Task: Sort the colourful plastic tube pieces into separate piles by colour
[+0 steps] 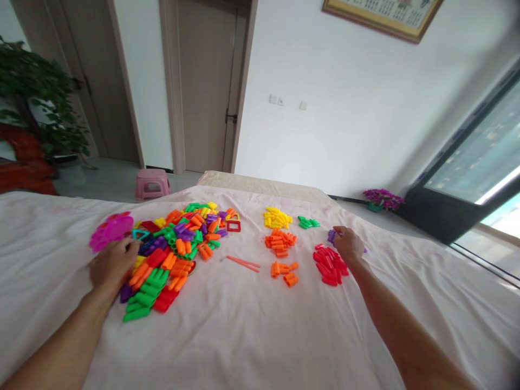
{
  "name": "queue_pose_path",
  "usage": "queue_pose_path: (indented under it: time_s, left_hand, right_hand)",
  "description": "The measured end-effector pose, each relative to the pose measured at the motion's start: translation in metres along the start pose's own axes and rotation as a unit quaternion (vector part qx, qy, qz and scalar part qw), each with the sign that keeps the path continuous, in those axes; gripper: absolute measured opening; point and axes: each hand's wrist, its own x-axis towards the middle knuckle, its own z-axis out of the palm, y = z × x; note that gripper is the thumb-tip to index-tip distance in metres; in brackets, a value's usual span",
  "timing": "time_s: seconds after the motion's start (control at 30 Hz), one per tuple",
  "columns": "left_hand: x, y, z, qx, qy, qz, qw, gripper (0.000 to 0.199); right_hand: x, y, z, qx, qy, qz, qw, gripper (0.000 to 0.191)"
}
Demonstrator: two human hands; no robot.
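Note:
My left hand (pixel 114 264) rests at the left edge of a mixed pile of plastic building pieces (pixel 173 230), its fingers curled beside dark blue pieces (pixel 151 245). What those fingers hold, if anything, is hidden. A magenta flower-shaped plastic piece (pixel 111 230) lies just beyond that hand. Over on the right, my right hand (pixel 349 245) is closed at a small group of purple pieces (pixel 332 236), with its fingertips on them. Red pieces (pixel 330 265) are heaped just left of my right wrist.
Sorted groups of yellow (pixel 277 218), green (pixel 309 222) and orange pieces (pixel 280 241) lie mid-table on a pale cloth (pixel 227 336). Orange tweezers (pixel 244 263) lie between pile and groups. A pink stool (pixel 153 184) stands beyond the table.

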Motion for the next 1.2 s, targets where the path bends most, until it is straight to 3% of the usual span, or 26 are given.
queue_pose_path:
  time_s: [0.1,0.17,0.23,0.33,0.47,0.6,0.73,0.9,1.03,1.2]
  left_hand:
    - [-0.003,0.002,-0.001,-0.006,0.013,0.007,1.000,0.051]
    - [-0.003,0.002,0.000,-0.008,0.020,0.009,1.000,0.050]
    - [-0.003,0.001,0.001,-0.014,0.026,0.013,0.999,0.049]
    - [-0.004,0.002,-0.001,-0.014,0.030,0.012,0.999,0.049]
    - [-0.005,0.004,-0.003,-0.009,0.034,0.017,0.999,0.047]
    - [-0.006,0.005,-0.004,-0.005,0.040,0.019,0.999,0.047]
    - [-0.007,0.005,-0.005,-0.004,0.047,0.022,0.999,0.048]
    - [-0.005,0.004,-0.003,-0.003,0.043,0.021,0.999,0.048]
    - [-0.003,0.002,0.000,-0.011,0.034,0.020,0.999,0.049]
    - [-0.003,0.000,0.002,-0.017,0.030,0.027,0.999,0.048]
  right_hand:
    - [-0.028,-0.060,0.006,0.115,-0.005,-0.129,0.985,0.033]
    - [-0.059,-0.107,0.008,0.198,-0.039,-0.218,0.955,0.029]
    - [-0.098,-0.153,0.007,0.248,-0.096,-0.294,0.918,0.026]
    - [-0.157,-0.213,0.007,0.288,-0.199,-0.348,0.870,0.023]
    - [-0.211,-0.269,0.006,0.311,-0.250,-0.416,0.817,0.027]
    - [-0.231,-0.308,0.004,0.332,-0.240,-0.483,0.774,0.043]
    - [-0.236,-0.333,0.008,0.301,-0.228,-0.528,0.760,0.042]
    - [-0.244,-0.340,0.017,0.300,-0.220,-0.519,0.770,0.027]
    - [-0.243,-0.331,0.013,0.359,-0.223,-0.462,0.780,0.027]
    - [-0.206,-0.298,0.010,0.428,-0.173,-0.308,0.832,0.032]
